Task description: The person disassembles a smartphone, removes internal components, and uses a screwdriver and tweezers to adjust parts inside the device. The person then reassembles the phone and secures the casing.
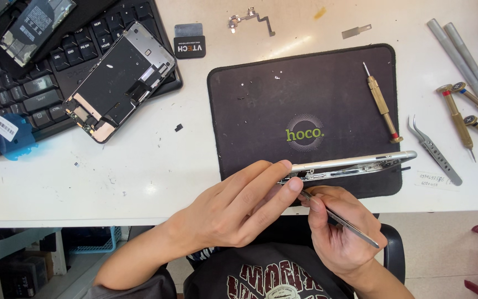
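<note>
Gripping the phone frame on edge over the dark mat, my left hand curls fingers around its near end. My right hand pinches tweezers, tips touching the frame's underside, wrists low at the table edge.
</note>
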